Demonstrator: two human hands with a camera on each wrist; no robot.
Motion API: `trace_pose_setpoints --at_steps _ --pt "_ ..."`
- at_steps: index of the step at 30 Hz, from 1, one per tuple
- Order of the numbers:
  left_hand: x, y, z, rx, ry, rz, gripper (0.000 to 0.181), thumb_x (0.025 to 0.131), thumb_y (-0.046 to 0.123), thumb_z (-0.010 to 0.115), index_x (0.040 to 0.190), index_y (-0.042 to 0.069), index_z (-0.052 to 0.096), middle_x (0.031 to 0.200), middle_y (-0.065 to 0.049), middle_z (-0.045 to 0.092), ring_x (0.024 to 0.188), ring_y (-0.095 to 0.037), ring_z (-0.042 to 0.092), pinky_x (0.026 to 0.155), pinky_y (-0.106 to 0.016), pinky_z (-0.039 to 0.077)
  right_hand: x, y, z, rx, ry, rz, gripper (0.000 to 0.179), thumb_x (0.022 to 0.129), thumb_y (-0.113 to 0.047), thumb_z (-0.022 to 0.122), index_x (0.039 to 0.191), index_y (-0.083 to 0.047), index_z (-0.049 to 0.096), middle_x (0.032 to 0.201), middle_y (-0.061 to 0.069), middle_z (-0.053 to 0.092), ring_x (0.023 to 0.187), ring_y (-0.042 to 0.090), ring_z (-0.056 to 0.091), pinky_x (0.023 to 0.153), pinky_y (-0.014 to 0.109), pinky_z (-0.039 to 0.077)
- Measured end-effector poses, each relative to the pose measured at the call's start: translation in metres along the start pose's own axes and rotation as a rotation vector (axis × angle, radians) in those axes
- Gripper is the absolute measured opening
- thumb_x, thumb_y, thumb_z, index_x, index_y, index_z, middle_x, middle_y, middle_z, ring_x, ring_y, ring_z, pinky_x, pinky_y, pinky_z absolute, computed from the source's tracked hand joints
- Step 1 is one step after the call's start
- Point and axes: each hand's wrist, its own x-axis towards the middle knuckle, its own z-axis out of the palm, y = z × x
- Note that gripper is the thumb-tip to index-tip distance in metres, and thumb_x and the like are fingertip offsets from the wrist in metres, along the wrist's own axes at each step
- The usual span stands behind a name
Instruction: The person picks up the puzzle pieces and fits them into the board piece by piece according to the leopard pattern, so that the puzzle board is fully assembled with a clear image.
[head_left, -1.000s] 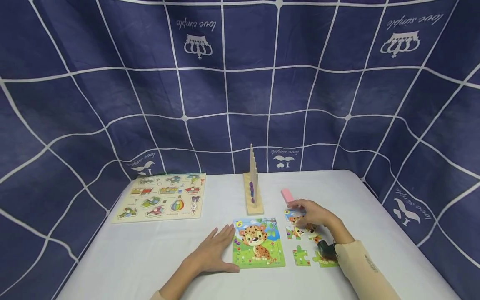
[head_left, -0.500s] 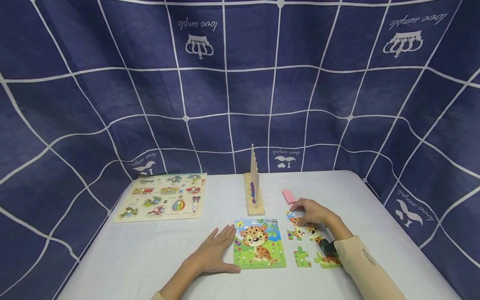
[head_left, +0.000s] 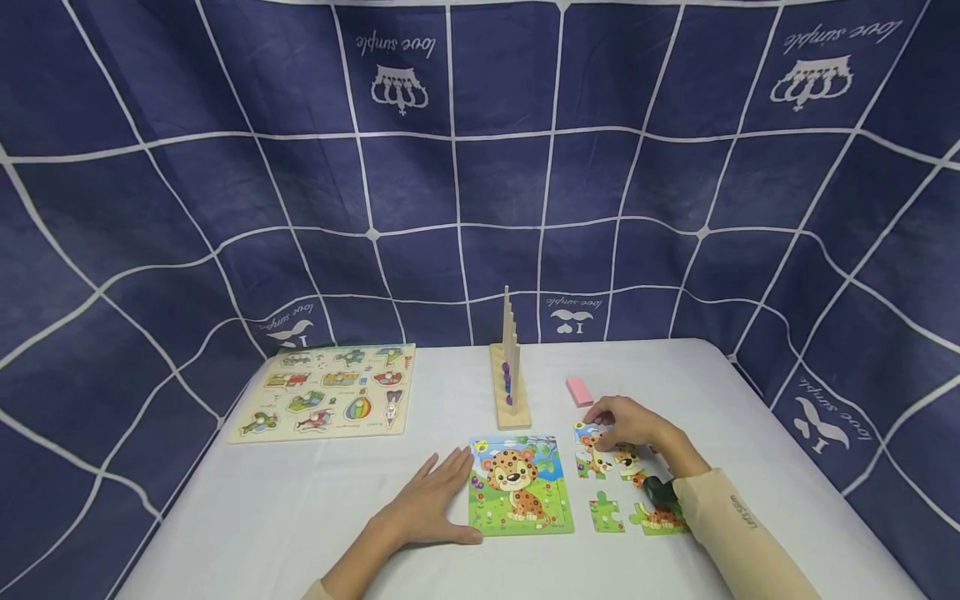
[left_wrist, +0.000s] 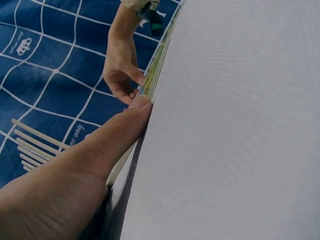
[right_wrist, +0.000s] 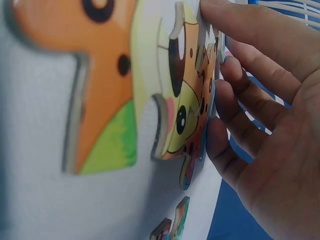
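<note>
My left hand [head_left: 429, 504] lies with fingers spread along the left edge of a square leopard picture board [head_left: 520, 485]. Its thumb [left_wrist: 125, 122] reaches the board's near left corner in the left wrist view. Over to the right, my right hand [head_left: 633, 423] bends over a cluster of leopard jigsaw pieces. Thumb and forefinger straddle the upper-left jigsaw piece [head_left: 582, 430], and the other fingertips rest at the far edge of the cluster in the right wrist view. A face piece [right_wrist: 182, 117] sits in that cluster. Part of it is hidden under the hand.
Nearer me lie a green jigsaw piece [head_left: 606, 513] and a piece with the leopard's feet [head_left: 662, 520]. A pink block [head_left: 579, 391] is beyond the right hand. A wooden peg stand [head_left: 513, 417] rises behind the board. A vehicle peg puzzle [head_left: 322, 393] lies at back left.
The head view has shifted slightly. Both hands keep nearly the same places, the right fingers still at the upper-left jigsaw piece.
</note>
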Motion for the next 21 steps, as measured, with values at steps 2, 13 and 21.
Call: trace_pose_setpoints --at_steps 2,13,21 --pt "0.0004 -0.0003 0.0007 -0.001 -0.003 -0.004 0.122 0.067 0.089 0.053 0.155 0.01 0.023 0.164 -0.004 0.017 0.152 -0.021 0.017 0.124 -0.049 0.012 0.0 0.0011 0.0007 0.006 0.003 0.002 0.041 0.067 -0.011 0.087 0.104 -0.012 0.07 0.102 0.0 0.065 0.096 0.016 0.057 0.09 0.04 0.051" --pt "0.0015 0.0003 -0.0004 0.014 0.0 0.011 0.122 0.068 0.09 0.05 0.154 0.008 0.025 0.163 -0.005 0.019 0.152 -0.021 0.018 0.124 -0.048 0.015 -0.0007 0.0053 0.0029 0.019 0.04 -0.003 0.04 0.067 -0.013 0.087 0.104 -0.014 0.071 0.1 -0.001 0.065 0.092 0.015 0.055 0.085 0.035 0.049" --pt "0.0007 0.0003 -0.0009 0.017 0.01 0.02 0.121 0.068 0.089 0.051 0.154 0.007 0.026 0.163 -0.005 0.02 0.152 -0.021 0.019 0.124 -0.048 0.015 -0.0024 0.0003 0.0021 0.038 0.063 0.006 0.043 0.067 -0.021 0.089 0.105 -0.013 0.071 0.102 0.0 0.066 0.093 0.015 0.056 0.087 0.036 0.05"
